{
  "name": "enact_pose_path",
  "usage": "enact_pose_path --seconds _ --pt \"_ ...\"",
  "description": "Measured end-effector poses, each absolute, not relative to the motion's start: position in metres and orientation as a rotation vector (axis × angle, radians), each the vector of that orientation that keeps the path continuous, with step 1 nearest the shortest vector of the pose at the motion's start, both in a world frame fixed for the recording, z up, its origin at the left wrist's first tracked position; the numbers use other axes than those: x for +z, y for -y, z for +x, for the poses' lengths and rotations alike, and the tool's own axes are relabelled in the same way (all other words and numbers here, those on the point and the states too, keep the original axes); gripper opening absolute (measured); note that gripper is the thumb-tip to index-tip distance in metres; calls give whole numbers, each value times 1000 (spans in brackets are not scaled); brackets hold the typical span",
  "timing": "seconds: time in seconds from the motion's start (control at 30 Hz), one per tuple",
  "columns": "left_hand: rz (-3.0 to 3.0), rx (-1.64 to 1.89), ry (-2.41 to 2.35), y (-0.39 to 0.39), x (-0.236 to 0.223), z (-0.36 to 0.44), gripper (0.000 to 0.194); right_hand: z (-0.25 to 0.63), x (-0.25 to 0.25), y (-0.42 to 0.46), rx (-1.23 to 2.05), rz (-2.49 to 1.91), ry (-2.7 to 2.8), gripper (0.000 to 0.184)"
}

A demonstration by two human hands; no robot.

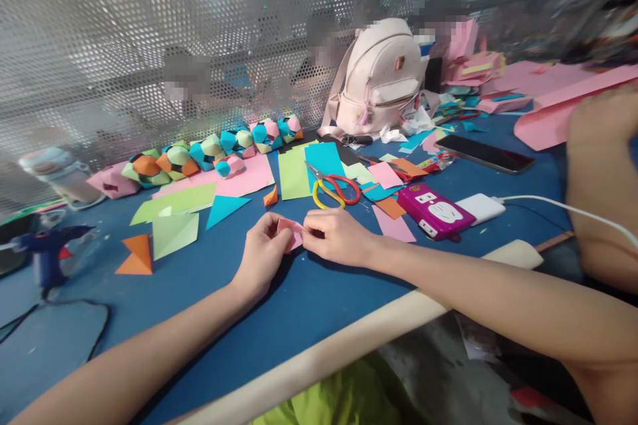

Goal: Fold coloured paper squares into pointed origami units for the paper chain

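A small folded piece of pink paper [294, 236] is pinched between my two hands, above the blue tabletop. My left hand [263, 249] is closed on its left side, thumb in front. On its right edge the fingers of my right hand [335, 234] are closed, partly hiding it. Just beyond my hands lie scissors [335, 188] with one red and one yellow handle, and a small folded orange paper piece [270, 196]. Left of them are a blue paper triangle [224, 210], a creased light green sheet [175, 234] and a folded orange paper [139, 255].
Several multicoloured folded paper balls [204, 151] line the back by a perforated metal screen. A glue gun [47, 252] with a cord stands left. Right are a purple power adapter [436, 212], a white charger [481, 209], a phone [484, 153] and a backpack [381, 80]. Another person's arm [605, 186] rests at right.
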State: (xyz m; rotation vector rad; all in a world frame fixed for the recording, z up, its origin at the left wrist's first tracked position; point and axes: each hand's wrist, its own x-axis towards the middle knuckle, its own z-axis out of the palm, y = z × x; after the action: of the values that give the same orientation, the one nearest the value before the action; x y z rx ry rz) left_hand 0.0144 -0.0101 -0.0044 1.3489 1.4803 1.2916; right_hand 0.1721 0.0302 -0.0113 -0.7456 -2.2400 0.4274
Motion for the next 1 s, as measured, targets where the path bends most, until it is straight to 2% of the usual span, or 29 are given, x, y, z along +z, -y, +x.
enact_pose_path --seconds 0.2,0.3,0.4,0.6,0.87,1.0 --pt "1402 1262 -1493 11 -1 17 4 173 -9 -32 486 -745 2167 25" --pt "1397 1254 -1412 12 1 18 11 172 -9 -35 530 -751 2118 24" --pt "1317 1279 -1260 12 -1 16 20 172 -8 -39 613 -860 2053 26" --pt "1204 1355 -1181 8 -8 10 20 175 -5 -45 698 -1057 2014 28" --pt "1315 1518 -1246 16 7 7 16 182 6 -50 528 -1206 2117 38" --pt "1455 1543 -1348 5 21 -6 17 193 14 -60 457 -1247 2080 36"
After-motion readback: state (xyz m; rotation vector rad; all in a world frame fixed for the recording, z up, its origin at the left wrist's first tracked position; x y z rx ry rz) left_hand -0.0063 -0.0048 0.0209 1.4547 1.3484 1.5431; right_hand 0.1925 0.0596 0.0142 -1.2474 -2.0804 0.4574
